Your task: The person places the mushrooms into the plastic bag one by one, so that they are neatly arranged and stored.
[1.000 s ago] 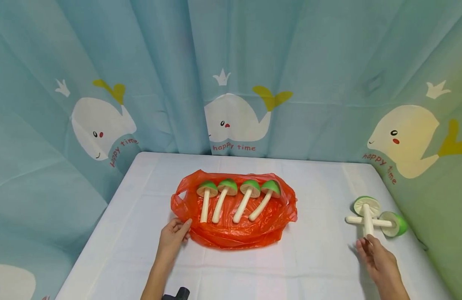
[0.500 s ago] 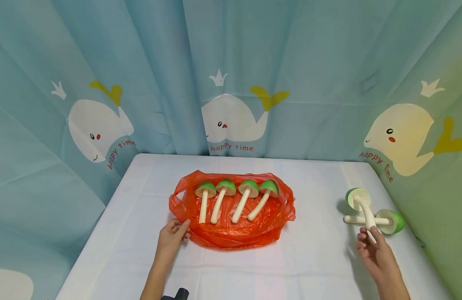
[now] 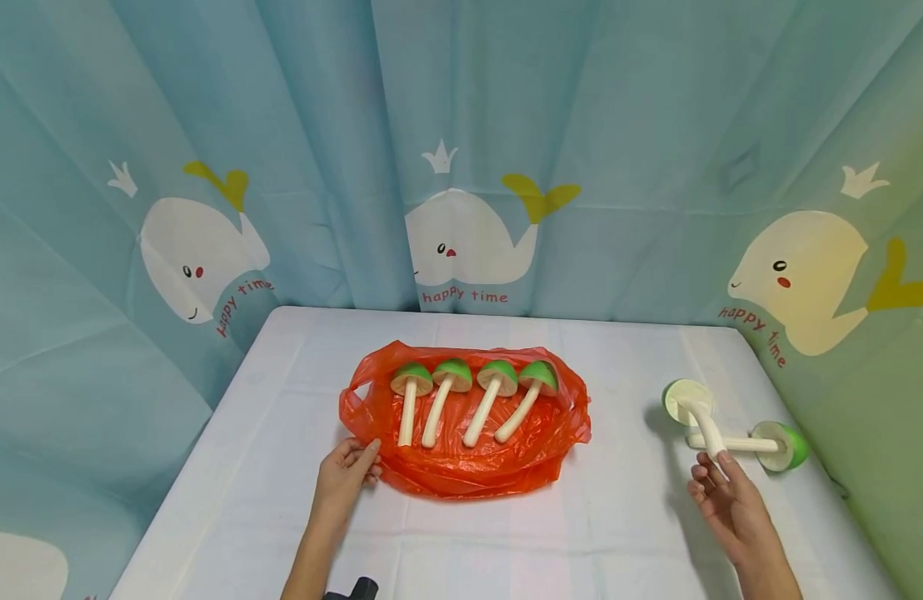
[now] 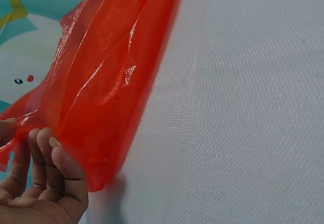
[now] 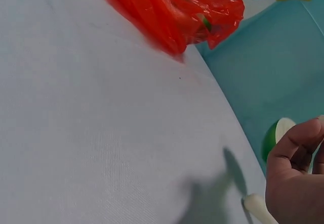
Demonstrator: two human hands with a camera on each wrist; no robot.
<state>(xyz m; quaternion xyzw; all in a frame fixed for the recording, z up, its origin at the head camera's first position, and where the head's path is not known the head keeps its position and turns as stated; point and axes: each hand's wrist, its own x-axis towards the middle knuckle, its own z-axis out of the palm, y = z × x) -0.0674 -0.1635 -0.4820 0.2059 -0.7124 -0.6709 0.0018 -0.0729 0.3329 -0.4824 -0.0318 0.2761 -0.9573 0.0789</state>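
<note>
My left hand (image 3: 340,483) pinches the lower left edge of a red plastic bag (image 3: 476,479), which lies spread in the middle of the table. In the left wrist view, curled fingers (image 4: 66,168) show at the bag's edge. Several toy mushrooms (image 3: 489,404) with green caps and white stems lie side by side in the bag. Over on the right, my right hand (image 3: 735,508) holds another toy mushroom (image 3: 688,402) by its stem end, raised over the table with its shadow to the left. Behind it, one more mushroom (image 3: 787,447) lies sideways on the cloth.
A white cloth covers the table (image 3: 626,533). Blue-green curtains (image 3: 641,125) printed with whales hang along the back and both sides. At the front edge of the head view, a small black object (image 3: 362,588) shows beside the left forearm.
My right hand has lifted the upper mushroom off the one lying sideways and moved it left, its cap tilting. The left hand stays on the bag's edge.
</note>
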